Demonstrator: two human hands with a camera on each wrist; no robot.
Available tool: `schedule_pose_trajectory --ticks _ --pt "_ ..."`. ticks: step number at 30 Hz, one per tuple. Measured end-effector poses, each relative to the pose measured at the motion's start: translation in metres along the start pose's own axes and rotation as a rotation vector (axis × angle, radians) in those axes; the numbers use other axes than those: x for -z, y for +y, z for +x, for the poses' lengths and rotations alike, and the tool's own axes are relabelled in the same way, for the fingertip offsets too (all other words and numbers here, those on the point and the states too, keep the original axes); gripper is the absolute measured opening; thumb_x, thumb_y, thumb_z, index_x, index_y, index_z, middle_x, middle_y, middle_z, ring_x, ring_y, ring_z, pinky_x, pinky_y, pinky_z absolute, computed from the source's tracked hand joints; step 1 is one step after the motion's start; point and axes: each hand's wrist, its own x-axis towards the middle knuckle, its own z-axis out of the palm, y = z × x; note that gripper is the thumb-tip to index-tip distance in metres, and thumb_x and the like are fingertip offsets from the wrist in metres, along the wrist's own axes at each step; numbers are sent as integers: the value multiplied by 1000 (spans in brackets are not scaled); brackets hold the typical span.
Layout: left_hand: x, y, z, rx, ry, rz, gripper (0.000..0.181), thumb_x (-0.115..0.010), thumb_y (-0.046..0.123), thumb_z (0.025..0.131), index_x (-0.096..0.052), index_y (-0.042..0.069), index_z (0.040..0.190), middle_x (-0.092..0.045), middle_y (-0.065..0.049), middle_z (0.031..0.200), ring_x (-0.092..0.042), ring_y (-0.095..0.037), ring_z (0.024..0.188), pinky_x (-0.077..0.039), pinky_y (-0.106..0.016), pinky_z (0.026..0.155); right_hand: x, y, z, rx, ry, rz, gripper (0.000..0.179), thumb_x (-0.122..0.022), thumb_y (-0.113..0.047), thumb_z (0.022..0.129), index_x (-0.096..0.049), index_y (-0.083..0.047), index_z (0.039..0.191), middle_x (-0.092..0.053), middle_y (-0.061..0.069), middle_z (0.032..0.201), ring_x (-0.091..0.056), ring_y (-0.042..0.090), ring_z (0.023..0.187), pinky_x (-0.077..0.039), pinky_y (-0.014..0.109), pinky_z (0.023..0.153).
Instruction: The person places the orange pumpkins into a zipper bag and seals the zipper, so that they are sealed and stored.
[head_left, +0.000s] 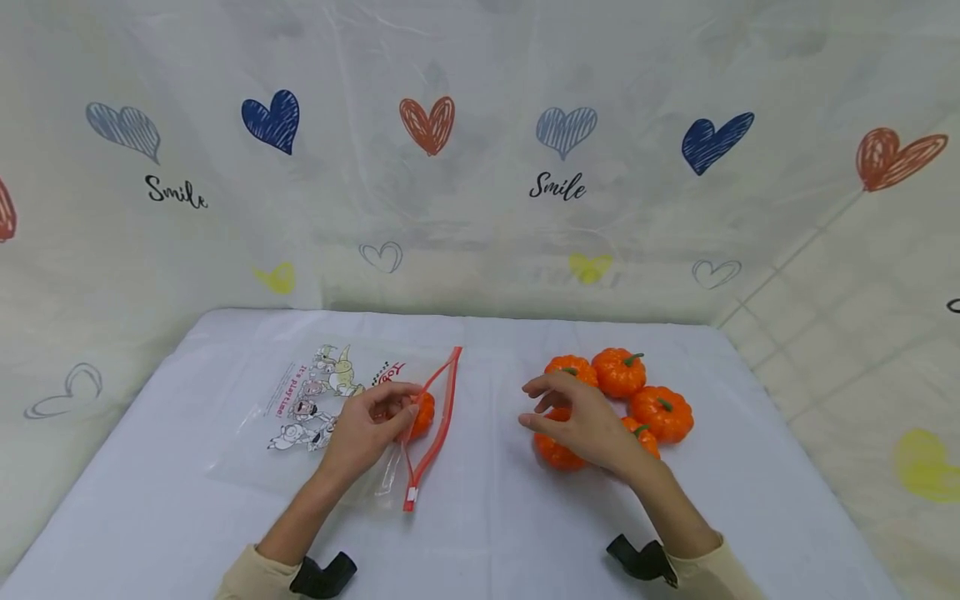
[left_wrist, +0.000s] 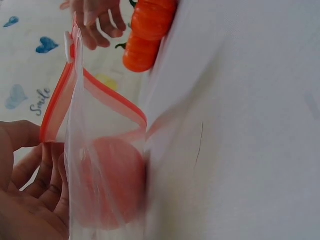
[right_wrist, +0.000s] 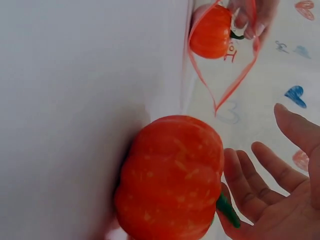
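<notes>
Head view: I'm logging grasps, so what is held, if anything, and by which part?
Left hand holds the bag by its mouth's red edge; right hand holds nothing.

At left I have a thin, clear, smooth plastic bag (head_left: 247, 446) with a glossy red plastic zip strip (head_left: 447, 410); at right, shiny, orange, ribbed round pumpkins (head_left: 672, 422) (plastic, by their look) above my matt white cloth table cover (head_left: 487, 533).

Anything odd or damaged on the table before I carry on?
A thin dark strand, perhaps a hair, stands out against the plain white cloth near the bag, left wrist view; the pumpkins show no visible damage.
</notes>
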Motion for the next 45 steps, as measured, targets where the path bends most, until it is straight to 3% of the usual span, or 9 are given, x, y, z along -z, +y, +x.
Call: schedule_pose_trajectory --ticks 9,24,30,45 --pt "-6 -1 3 -11 -17 -23 26 -73 23 98 -74 19 124 -69 -5 105 -59 -15 96 -53 -16 78 18 13 -10 28 68 -66 37 -85 -33 87 -70 -27 121 -72 -6 116 -68 17 103 -60 39 90" --pt "-2 -4 2 3 -10 -23 27 -75 24 97 -75 19 124 -70 -6 106 -60 -16 96 -52 -16 77 26 27 -18 81 80 -109 41 -85 -34 88 -70 -16 122 -74 1 116 -69 19 105 -59 49 96" --pt "-3 -5 2 -13 -26 -41 26 -74 23 97 -75 17 123 -70 -8 103 -60 -14 91 -53 -17 74 30 32 -22 104 92 -134 44 -85 -35 86 -71 -14 122 -72 2 117 -67 22 104 -59 45 92" --pt "0 -4 1 6 -33 -50 25 -74 22 97 -75 17 122 -69 -9 102 -61 -14 88 -53 -18 71 28 38 -27 49 95 -212 41 -88 -30 83 -72 -14 117 -69 -1 110 -67 20 102 -59 35 84"
